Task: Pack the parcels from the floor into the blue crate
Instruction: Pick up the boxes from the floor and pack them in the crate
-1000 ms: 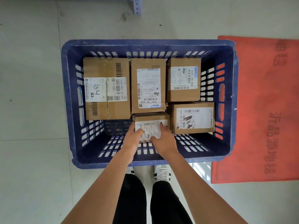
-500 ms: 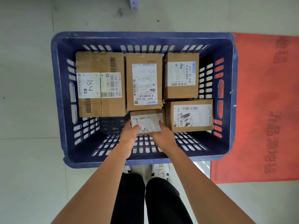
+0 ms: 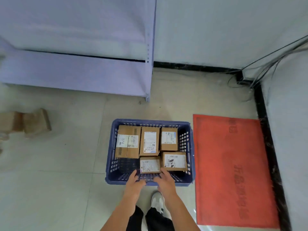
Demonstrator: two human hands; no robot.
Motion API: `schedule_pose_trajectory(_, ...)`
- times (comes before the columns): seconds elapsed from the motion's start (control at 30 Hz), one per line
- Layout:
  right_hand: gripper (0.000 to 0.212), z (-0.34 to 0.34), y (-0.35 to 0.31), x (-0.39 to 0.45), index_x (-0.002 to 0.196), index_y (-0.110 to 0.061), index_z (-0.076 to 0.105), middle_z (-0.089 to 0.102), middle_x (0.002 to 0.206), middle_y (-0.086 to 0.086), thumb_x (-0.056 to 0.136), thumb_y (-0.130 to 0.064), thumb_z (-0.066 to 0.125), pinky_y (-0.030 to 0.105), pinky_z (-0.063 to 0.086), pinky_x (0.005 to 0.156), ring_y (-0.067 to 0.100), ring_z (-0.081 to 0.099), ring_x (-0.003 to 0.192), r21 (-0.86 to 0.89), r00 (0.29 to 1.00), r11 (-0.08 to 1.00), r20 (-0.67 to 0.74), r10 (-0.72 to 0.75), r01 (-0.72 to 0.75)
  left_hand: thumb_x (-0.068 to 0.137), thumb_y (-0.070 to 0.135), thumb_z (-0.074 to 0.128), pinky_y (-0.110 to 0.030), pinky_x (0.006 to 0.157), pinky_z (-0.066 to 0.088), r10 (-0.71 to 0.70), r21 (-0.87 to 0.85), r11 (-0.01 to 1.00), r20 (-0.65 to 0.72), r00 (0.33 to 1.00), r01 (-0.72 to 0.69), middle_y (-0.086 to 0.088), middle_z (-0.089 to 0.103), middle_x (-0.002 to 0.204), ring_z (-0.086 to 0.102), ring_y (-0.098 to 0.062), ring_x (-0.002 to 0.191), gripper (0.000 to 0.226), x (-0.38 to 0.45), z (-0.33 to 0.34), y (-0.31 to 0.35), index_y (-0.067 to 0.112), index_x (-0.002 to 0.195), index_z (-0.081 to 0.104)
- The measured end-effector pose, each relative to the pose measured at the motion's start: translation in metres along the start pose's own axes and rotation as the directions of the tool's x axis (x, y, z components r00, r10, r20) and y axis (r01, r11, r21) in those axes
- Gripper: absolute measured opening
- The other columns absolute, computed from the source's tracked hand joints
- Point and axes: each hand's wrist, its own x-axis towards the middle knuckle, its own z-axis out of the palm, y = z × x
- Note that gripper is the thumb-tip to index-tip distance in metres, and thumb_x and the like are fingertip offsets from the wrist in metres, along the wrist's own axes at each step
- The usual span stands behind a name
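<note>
The small parcel (image 3: 149, 165) lay in the blue crate (image 3: 109, 164), front row, beside four others. Left hand (image 3: 134, 182) and right hand (image 3: 164, 180) hovered over the near rim, fingers loosely spread (holding nothing). Further parcels (image 3: 25, 122) remained on the floor, left.

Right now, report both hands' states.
Left hand: open, holding nothing, over the blue crate near rim.
Right hand: open, holding nothing.

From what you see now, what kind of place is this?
Probably a parcel sorting or storage room: labelled parcels packed in a blue crate, more boxes on the tiled floor, and a bare metal shelf against the wall.
</note>
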Motion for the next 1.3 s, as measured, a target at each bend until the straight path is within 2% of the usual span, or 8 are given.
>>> schedule_pose_trajectory(0.07, 0.063, -0.005, -0.012, -0.059, 0.141, -0.013, 0.042, 0.045, 0.143, 0.009, 0.082, 0.0, 0.063, 0.036, 0.039, 0.1, 0.024, 0.047, 0.125, -0.008, 0.997, 0.997, 0.021, -0.074, 0.075, 0.088, -0.006, 0.05, -0.038, 0.108, 0.032, 0.04, -0.047, 0.998, -0.002, 0.999, -0.04, -0.012, 0.033, 0.149, 0.035, -0.029, 0.136, 0.067, -0.055, -0.009, 0.009, 0.014, 0.146, 0.024)
schedule_pose_trajectory(0.17, 0.072, -0.012, -0.022, -0.14, 0.146, -0.014, 0.034, 0.036, 0.149, 0.008, 0.082, -0.009, 0.068, 0.04, 0.035, 0.111, 0.024, 0.038, 0.135, -0.07, 0.986, 0.983, 0.034, -0.165, 0.167, 0.086, -0.005, 0.056, -0.039, 0.112, 0.03, 0.115, -0.115, 0.987, -0.008, 0.993, -0.115, -0.011, 0.038, 0.147, 0.038, -0.025, 0.135, 0.07, -0.129, -0.022, 0.022, 0.017, 0.146, 0.027)
schedule_pose_trajectory(0.43, 0.083, -0.002, -0.017, -0.272, 0.15, -0.016, 0.019, 0.027, 0.155, 0.009, 0.084, -0.01, 0.068, 0.037, 0.028, 0.115, 0.024, 0.031, 0.141, -0.151, 0.93, 0.918, 0.055, -0.363, 0.367, 0.085, -0.005, 0.058, -0.042, 0.112, 0.029, 0.35, -0.054, 0.936, 0.055, 0.935, -0.347, -0.009, 0.032, 0.151, 0.031, -0.029, 0.139, 0.074, -0.239, -0.071, 0.023, 0.025, 0.146, 0.029)
schedule_pose_trajectory(0.6, 0.077, 0.042, -0.003, -0.321, 0.148, -0.014, 0.025, 0.042, 0.139, -0.002, 0.084, -0.005, 0.066, 0.035, 0.032, 0.112, 0.023, 0.038, 0.136, -0.192, 0.877, 0.856, 0.078, -0.474, 0.479, 0.084, -0.008, 0.057, -0.04, 0.11, 0.034, 0.409, -0.082, 0.911, 0.078, 0.909, -0.403, -0.008, 0.037, 0.149, 0.036, -0.028, 0.136, 0.069, -0.271, -0.131, 0.012, 0.022, 0.142, 0.034)
schedule_pose_trajectory(0.73, 0.07, 0.109, 0.022, -0.339, 0.145, -0.013, 0.031, 0.05, 0.138, 0.007, 0.085, -0.002, 0.064, 0.031, 0.039, 0.104, 0.019, 0.051, 0.116, -0.197, 0.859, 0.836, 0.098, -0.503, 0.512, 0.087, -0.008, 0.053, -0.034, 0.106, 0.036, 0.472, -0.101, 0.879, 0.047, 0.881, -0.465, -0.009, 0.037, 0.148, 0.036, -0.024, 0.136, 0.065, -0.281, -0.207, -0.004, 0.016, 0.144, 0.033)
schedule_pose_trajectory(0.97, 0.079, 0.264, 0.074, -0.365, 0.149, -0.014, 0.025, 0.031, 0.153, 0.011, 0.083, -0.011, 0.069, 0.043, 0.035, 0.112, 0.029, 0.036, 0.137, -0.165, 0.877, 0.862, 0.117, -0.465, 0.479, 0.083, -0.002, 0.062, -0.029, 0.101, 0.035, 0.457, -0.127, 0.878, -0.059, 0.887, -0.461, -0.009, 0.037, 0.148, 0.04, -0.025, 0.133, 0.07, -0.281, -0.375, -0.048, 0.018, 0.144, 0.034)
schedule_pose_trajectory(1.1, 0.083, 0.341, 0.083, -0.382, 0.15, -0.016, 0.021, 0.024, 0.156, 0.007, 0.083, -0.018, 0.07, 0.038, 0.028, 0.113, 0.025, 0.027, 0.142, -0.184, 0.867, 0.85, 0.184, -0.463, 0.494, 0.082, -0.001, 0.064, -0.029, 0.1, 0.035, 0.433, -0.164, 0.881, -0.103, 0.895, -0.445, -0.008, 0.04, 0.146, 0.042, -0.025, 0.132, 0.07, -0.278, -0.448, -0.061, 0.02, 0.143, 0.036)
schedule_pose_trajectory(1.3, 0.081, 0.448, 0.068, -0.369, 0.149, -0.022, 0.023, 0.027, 0.154, 0.006, 0.083, -0.021, 0.07, 0.035, 0.031, 0.108, 0.023, 0.03, 0.14, -0.18, 0.855, 0.845, 0.244, -0.458, 0.504, 0.083, 0.001, 0.061, -0.029, 0.1, 0.033, 0.414, -0.238, 0.87, -0.125, 0.902, -0.432, -0.005, 0.04, 0.146, 0.039, -0.023, 0.134, 0.075, -0.257, -0.533, -0.048, 0.029, 0.145, 0.03)
